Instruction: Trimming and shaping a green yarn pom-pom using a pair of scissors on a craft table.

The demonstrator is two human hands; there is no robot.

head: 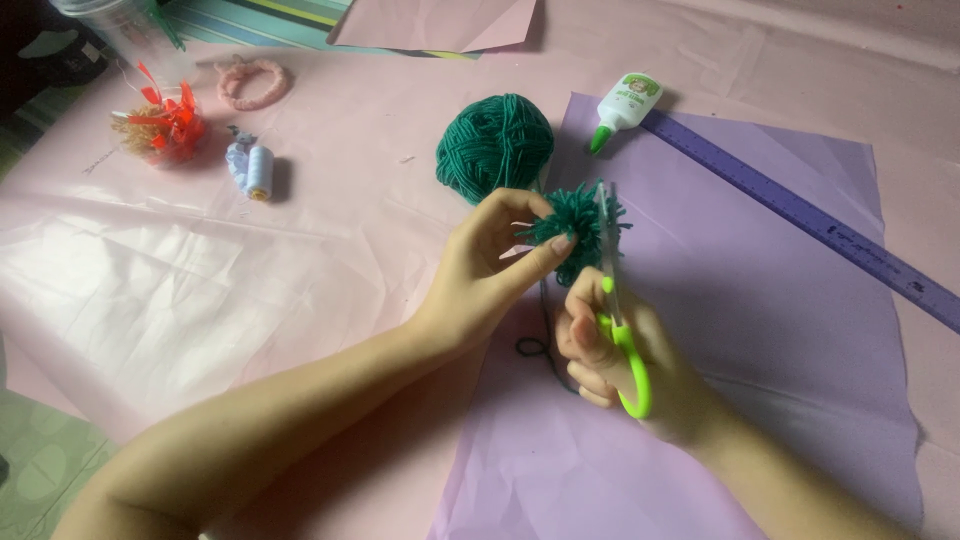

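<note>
Left hand [490,265]: fingers pinched around a green yarn pompom [575,218], held up above the lilac paper sheet [760,330].
Right hand [625,355]: clenched through the lime-green handles of scissors [615,290], blades upright against the pompom's right side.
Far left: an orange ribbon bundle [165,125], then a pale blue thread spool [253,168].
Middle: a ball of green yarn [495,145] just behind the pompom.
Right: a white glue bottle [625,105] beside a purple ruler [800,215].

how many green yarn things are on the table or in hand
2: a yarn ball lying on the table above the hands, and a fluffy pompom pinched in the left hand, beside the scissors in the right hand. None seem hidden.
</note>
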